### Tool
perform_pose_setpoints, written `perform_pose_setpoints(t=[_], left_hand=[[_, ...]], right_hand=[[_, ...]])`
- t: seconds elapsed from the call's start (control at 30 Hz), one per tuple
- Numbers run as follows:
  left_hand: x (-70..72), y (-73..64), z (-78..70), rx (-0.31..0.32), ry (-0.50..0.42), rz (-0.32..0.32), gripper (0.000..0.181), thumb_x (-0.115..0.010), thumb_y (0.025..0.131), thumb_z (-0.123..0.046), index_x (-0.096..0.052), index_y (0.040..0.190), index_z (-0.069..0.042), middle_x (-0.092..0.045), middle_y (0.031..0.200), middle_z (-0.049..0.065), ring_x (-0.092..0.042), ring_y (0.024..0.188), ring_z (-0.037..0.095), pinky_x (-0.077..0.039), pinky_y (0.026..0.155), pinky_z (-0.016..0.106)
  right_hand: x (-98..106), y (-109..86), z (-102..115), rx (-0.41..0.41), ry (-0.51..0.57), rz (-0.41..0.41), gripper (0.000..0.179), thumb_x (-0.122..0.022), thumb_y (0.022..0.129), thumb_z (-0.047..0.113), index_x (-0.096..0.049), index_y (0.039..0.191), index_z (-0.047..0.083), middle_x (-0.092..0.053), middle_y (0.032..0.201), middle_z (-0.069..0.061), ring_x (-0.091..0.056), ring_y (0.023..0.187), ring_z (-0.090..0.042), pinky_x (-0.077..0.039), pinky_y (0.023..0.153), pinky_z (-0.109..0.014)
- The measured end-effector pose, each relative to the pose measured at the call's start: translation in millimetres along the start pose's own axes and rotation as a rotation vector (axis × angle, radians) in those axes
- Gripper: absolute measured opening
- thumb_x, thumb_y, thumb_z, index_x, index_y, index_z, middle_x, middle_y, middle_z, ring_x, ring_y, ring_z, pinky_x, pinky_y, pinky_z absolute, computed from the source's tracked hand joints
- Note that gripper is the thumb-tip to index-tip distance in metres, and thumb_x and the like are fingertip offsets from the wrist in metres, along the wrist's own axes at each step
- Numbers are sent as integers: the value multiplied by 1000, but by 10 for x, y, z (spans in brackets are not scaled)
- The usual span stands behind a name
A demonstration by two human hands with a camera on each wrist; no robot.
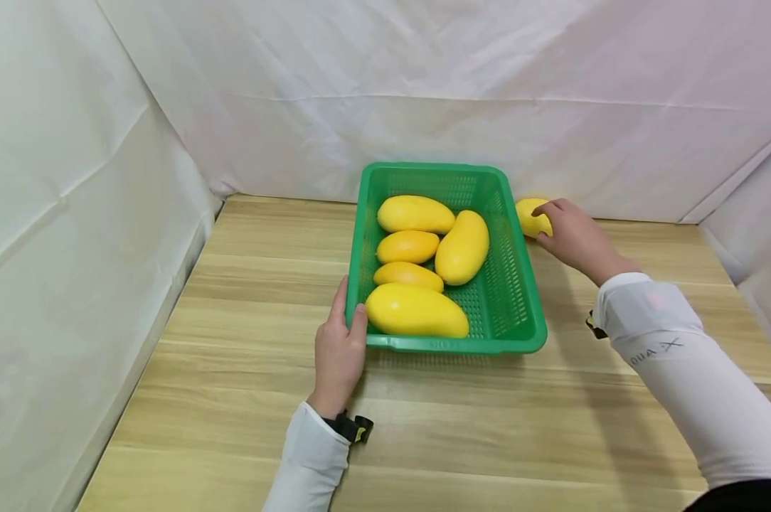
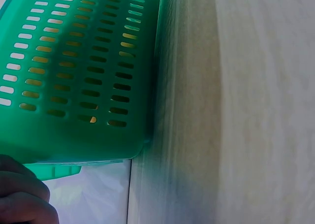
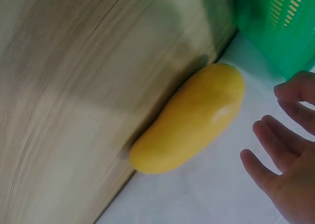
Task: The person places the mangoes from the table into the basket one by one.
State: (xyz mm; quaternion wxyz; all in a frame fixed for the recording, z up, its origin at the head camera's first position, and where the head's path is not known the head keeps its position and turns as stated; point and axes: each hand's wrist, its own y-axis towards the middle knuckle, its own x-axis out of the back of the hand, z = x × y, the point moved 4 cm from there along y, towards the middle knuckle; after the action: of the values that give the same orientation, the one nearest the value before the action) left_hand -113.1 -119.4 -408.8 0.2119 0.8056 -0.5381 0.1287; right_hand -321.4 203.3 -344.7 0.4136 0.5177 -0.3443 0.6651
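Note:
A green plastic basket (image 1: 449,346) stands on the table with several yellow mangoes in it, among them a large mango (image 1: 417,311) at the near side and a curved mango (image 1: 462,247) at the right. My left hand (image 1: 339,355) grips the basket's near left corner, thumb over the rim and fingers along the outer wall. Right of the basket, another mango (image 3: 189,120) lies on the table by the back cloth. Over this mango hovers my right hand (image 1: 577,238); in the right wrist view its fingers are spread, apart from the fruit.
The wooden table (image 1: 232,398) extends on both sides of the basket. White cloth (image 1: 424,78) hangs right behind it, with more cloth walls at left and right.

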Motion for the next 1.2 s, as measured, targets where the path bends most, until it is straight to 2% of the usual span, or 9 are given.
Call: perform_pose_setpoints(t=[0.07,0.2,0.3,0.37,0.53,0.7,0.87,1.07,1.2], left_hand=[[3,0,2,5,0,2,50,-39,94,-34,-27,141,-19,-48,62,4,-30,44,12,-43,85,36],[1,-10,9,18,6,11,51,-39,94,-35,-26,141,-21,-41,53,2,-22,40,10,-45,65,32],[7,-16,12,20,18,10,51,-39,94,-35,-27,141,-20,-37,49,1,-21,39,10,-38,51,30],[8,-21,13,21,20,7,51,-40,94,-35,-28,141,-20,-34,47,1,-21,40,10,-35,47,31],[6,-25,15,17,20,-4,51,-40,94,-35,-28,141,-21,-30,46,-2,-21,40,10,-33,45,30],[-3,-19,16,11,18,3,52,-40,94,-37,-28,141,-21,-29,46,-3,-21,38,9,-30,41,29],[-7,-18,8,-5,15,3,52,-39,94,-37,-27,141,-21,-31,47,-2,-20,39,7,-32,42,28],[-6,-17,1,-5,33,4,51,-40,94,-35,-27,141,-22,-27,46,-4,-20,39,8,-28,40,29],[-1,-22,17,5,40,3,50,-40,94,-34,-27,141,-22,-28,46,-4,-20,40,8,-29,41,29]], right_hand=[[-19,22,-45,0,-7,-12,45,-56,84,10,-42,124,-5,-37,125,-28,-36,110,-44,-31,89,-55],[-61,70,-143,-2,-27,-32,51,-59,82,7,-39,126,-8,-36,125,-30,-35,110,-46,-30,90,-56],[-101,118,-209,-27,-16,-28,52,-59,82,6,-37,126,-10,-34,127,-30,-34,111,-46,-29,90,-56],[-129,147,-249,-43,-2,-30,52,-58,81,6,-37,127,-10,-31,131,-30,-31,114,-47,-27,92,-57],[-186,199,-305,-39,-7,-35,69,-59,81,7,-22,138,-3,-13,141,-30,-16,124,-48,-16,96,-59],[-216,228,-340,-37,-39,-3,83,-62,79,9,-9,142,3,-3,141,-31,-6,126,-49,-11,95,-63],[-242,258,-372,-57,-55,20,87,-64,79,12,-5,143,4,-2,141,-31,-4,125,-49,-11,93,-65],[-305,259,-393,-82,-55,25,89,-63,80,10,-1,143,4,0,141,-31,-2,126,-49,-11,93,-65],[-335,261,-374,-90,-59,30,90,-64,80,11,-2,143,7,-10,137,-33,-6,124,-50,-12,93,-64]])
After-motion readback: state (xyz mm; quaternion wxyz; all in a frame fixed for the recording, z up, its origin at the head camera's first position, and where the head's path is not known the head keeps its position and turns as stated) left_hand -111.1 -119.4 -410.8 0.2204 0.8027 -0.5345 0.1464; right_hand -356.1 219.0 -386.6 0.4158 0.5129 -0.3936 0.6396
